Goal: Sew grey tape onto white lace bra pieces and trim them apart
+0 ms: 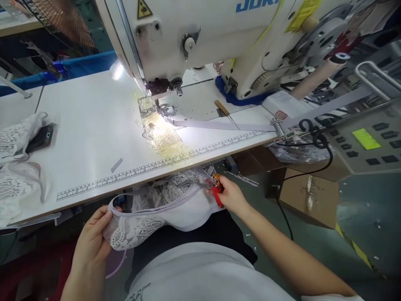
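A pale lace bra [184, 211] hangs stretched between my hands, just below the table's front edge and above my lap. My left hand [95, 232] pinches its left end between thumb and fingers, by the lilac-edged band. On the other side, my right hand [232, 194] is wrapped round small snips with red and orange handles [217, 193], held against the right end of the bra. The blades are too hard to make out against the fabric. Above the table stands a sewing machine [200, 37], its needle area lit.
A printed ruler [156, 166] runs along the front of the white table [84, 138]. Lilac binding tape [219, 125] leads to the presser foot. An awl [223, 108], a phone [40, 138], more lace pieces [19, 188] and a control panel [369, 138] surround it. A cardboard box [308, 196] sits lower right.
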Motion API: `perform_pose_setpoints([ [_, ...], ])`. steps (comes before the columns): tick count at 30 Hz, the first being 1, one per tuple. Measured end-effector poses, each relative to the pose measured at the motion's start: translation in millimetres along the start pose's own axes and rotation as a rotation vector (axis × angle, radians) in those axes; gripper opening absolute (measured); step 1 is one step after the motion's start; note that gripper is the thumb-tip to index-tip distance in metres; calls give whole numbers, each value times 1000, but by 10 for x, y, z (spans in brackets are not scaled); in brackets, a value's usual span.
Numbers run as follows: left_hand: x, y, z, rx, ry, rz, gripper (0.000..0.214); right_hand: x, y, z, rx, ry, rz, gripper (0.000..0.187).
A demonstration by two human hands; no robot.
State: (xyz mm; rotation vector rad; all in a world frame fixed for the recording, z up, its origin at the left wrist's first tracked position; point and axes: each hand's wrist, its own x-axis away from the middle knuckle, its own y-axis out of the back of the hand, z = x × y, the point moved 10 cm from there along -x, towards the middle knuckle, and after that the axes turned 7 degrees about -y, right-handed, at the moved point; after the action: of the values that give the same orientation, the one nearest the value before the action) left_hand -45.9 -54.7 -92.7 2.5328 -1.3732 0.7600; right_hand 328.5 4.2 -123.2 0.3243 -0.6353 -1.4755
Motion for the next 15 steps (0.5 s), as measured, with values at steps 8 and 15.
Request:
perform_pose_setpoints([
  [8,-42,-34,-2,-1,10,12,30,-198,-223,66,42,19,190,12],
  [15,-15,-40,-18,14,-4,25,32,-113,-107,446,104,164,246,6],
])
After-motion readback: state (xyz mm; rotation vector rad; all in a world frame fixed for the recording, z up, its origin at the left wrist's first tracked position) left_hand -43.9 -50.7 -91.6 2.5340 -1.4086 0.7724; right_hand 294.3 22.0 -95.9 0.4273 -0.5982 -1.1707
